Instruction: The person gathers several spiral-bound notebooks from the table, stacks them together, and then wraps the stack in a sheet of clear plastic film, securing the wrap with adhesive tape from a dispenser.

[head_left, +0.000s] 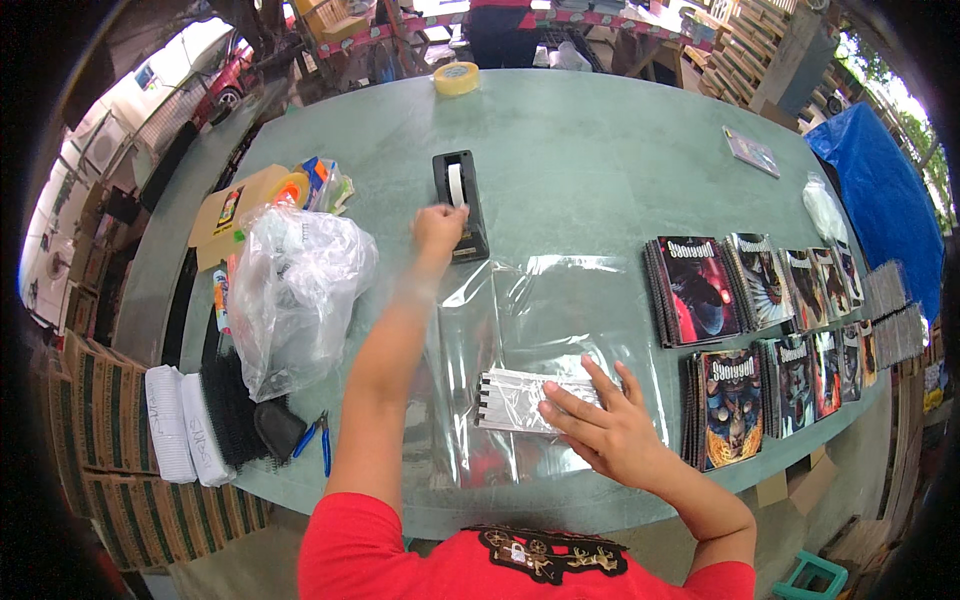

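My left hand (pixel 438 227) reaches forward to the black tape dispenser (pixel 461 205), its fingers at the strip of white tape coming off the roll. My right hand (pixel 602 424) lies flat, fingers spread, on a stack of spiral notebooks wrapped in clear plastic (pixel 520 400). A large clear plastic sheet (pixel 545 310) is spread on the green table (pixel 600 150) under that bundle, reaching up to the dispenser.
Rows of spiral notebooks with colourful covers (pixel 760 330) lie at the right. A bulging clear plastic bag (pixel 295 290), cardboard, tape rolls, spiral bindings and blue-handled pliers (pixel 318 438) sit at the left. A yellow tape roll (pixel 456 78) is at the far edge.
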### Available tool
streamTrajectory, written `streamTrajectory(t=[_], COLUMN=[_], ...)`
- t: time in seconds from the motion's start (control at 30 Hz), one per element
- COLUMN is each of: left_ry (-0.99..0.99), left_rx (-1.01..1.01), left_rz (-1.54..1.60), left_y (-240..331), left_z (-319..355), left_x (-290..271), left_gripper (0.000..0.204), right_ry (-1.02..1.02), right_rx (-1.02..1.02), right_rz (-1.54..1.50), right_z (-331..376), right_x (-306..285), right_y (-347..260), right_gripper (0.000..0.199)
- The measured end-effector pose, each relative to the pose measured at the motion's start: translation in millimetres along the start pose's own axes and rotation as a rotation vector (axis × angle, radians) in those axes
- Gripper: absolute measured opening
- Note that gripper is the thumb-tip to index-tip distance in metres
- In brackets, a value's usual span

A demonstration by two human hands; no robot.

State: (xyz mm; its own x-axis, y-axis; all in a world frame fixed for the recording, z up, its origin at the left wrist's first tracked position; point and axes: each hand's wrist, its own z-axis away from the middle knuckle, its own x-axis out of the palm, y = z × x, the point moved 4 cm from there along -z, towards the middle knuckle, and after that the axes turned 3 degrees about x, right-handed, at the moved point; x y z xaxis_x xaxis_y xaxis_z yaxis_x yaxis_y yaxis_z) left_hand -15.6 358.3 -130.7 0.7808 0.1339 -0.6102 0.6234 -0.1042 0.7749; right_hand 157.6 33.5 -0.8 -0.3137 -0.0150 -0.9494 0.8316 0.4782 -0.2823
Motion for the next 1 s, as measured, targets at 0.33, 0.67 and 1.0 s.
streamTrajectory(t=[0.33, 0.67, 1.0], left_ry=[0.014, -0.296, -0.403], left_rx=[0.318, -0.236, 0.068], left_rz=[-0.236, 0.735, 0.323], left_y=[-29, 106, 74], left_z=[63, 327, 371], left_x=[-47, -69, -2], left_gripper=[0.021, 0.022, 0.035], right_ry=[0.059, 0.084, -0.025], right_rx=[-0.048, -0.065, -0.001], right_rz=[0.001, -0.023, -0.104], right_z=[-4, -1, -22], right_x=[-2, 5, -9], right_y=[-4, 6, -9], right_gripper=[0.051, 0.046, 0.075])
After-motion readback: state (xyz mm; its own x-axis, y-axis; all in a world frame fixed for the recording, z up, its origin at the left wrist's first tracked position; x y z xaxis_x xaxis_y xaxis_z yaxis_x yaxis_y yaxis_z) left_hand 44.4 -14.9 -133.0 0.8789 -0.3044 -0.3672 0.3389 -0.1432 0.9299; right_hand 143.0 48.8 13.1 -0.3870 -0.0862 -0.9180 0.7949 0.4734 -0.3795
